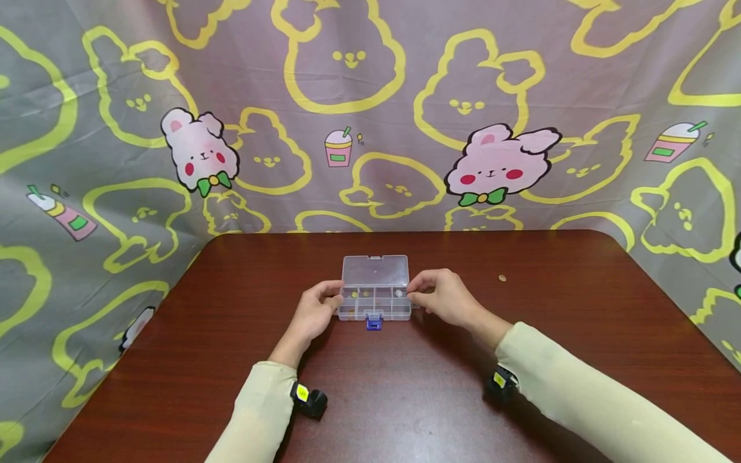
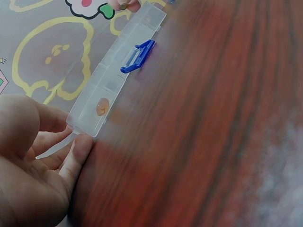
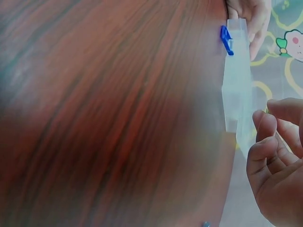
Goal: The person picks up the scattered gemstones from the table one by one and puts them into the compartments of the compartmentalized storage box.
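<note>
A clear plastic compartment box (image 1: 374, 308) with a blue latch (image 1: 374, 323) stands on the table, its lid (image 1: 375, 271) raised at the back. Small yellow and pale pieces lie in some compartments. Through the wall in the left wrist view shows an orange-brown round piece (image 2: 102, 107). My left hand (image 1: 312, 311) grips the box's left end between thumb and fingers. At the right end, my right hand (image 1: 444, 297) pinches a small yellowish-green piece (image 2: 123, 6) between thumb and index finger; its kind is mostly hidden by the fingertips.
A small round, coin-like piece (image 1: 502, 278) lies on the brown wooden table (image 1: 370, 386), right of the box. Behind the table hangs a patterned cloth (image 1: 370, 128). Black cameras are strapped to both wrists.
</note>
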`<state>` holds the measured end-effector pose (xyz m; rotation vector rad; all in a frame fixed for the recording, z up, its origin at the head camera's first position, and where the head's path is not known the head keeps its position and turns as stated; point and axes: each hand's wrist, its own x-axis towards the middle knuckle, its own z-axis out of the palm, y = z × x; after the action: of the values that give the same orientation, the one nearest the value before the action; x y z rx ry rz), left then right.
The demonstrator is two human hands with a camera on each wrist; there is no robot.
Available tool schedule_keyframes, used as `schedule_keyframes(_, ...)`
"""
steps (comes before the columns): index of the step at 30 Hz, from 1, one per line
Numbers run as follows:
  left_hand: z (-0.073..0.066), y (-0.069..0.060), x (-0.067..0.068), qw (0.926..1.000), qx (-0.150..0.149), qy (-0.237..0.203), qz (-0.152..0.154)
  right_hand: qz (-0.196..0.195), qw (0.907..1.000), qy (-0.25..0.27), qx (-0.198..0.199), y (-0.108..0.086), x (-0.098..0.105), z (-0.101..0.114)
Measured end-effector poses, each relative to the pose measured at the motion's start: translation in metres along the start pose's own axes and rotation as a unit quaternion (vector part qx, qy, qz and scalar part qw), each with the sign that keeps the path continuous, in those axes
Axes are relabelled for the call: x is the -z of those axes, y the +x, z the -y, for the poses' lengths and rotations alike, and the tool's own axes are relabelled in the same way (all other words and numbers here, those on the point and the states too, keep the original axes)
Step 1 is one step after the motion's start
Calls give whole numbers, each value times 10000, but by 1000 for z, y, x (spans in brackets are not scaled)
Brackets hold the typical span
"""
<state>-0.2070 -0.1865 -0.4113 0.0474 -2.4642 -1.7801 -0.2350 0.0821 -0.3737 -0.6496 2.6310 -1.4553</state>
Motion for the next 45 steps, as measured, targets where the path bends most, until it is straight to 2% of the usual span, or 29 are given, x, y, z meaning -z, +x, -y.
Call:
schedule_keyframes(8, 0, 0, 0, 10000, -38, 18, -1, 170, 9993, 89, 311, 5, -10, 10)
schedule_keyframes(20, 0, 1, 0, 10000, 2, 27, 2, 253, 9965, -305, 736, 17, -30, 18)
schedule_keyframes(29, 0, 1, -1, 10000, 57, -56, -45, 313, 9962, -413, 704, 24, -43, 25)
schedule_keyframes(45, -1, 0, -1, 9999, 54, -87, -68, 477, 9944, -309, 896, 31, -54, 30)
